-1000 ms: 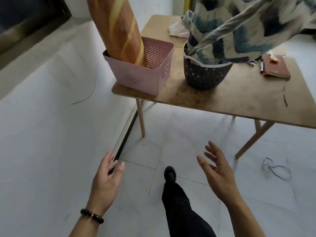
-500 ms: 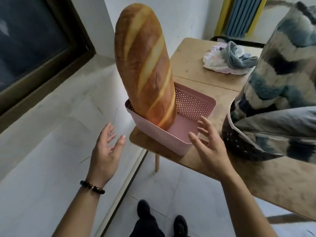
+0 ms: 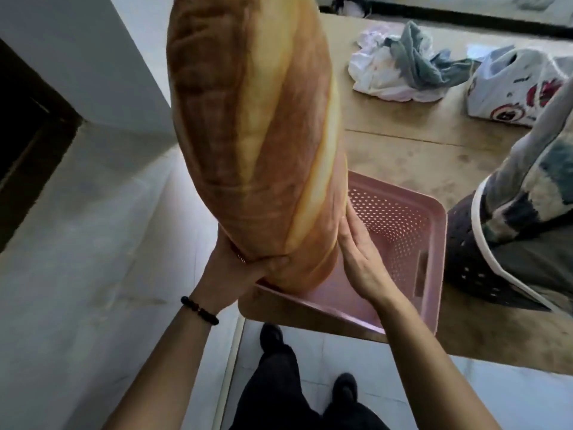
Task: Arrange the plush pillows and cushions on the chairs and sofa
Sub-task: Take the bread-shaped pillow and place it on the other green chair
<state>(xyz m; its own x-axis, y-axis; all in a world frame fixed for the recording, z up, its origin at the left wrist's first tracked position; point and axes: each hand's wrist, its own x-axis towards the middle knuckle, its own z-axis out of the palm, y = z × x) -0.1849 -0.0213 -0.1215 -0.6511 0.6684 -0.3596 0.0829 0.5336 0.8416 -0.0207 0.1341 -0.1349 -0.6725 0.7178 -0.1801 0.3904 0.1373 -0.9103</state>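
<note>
A long plush pillow shaped like a bread loaf [image 3: 257,135] stands upright with its lower end in a pink perforated basket [image 3: 400,231] at the table's near corner. My left hand [image 3: 235,268] grips the pillow's lower left side, thumb wrapped across the front. My right hand [image 3: 359,259] lies flat against its lower right side, fingers straight and together. At the right edge, a blue, grey and cream patterned cushion [image 3: 533,193] sits stuffed in a dark perforated basket [image 3: 474,262].
The wooden table [image 3: 412,159] holds crumpled cloth in a white bag [image 3: 400,69] and a printed plastic bag [image 3: 514,85] at the back. A white wall [image 3: 77,243] runs close on the left. My legs and black shoes [image 3: 273,333] stand on the tiled floor below.
I have stepped up to the table. Both hands, open in the air before, have come in onto the bread pillow's lower end, left gripping and right pressing flat.
</note>
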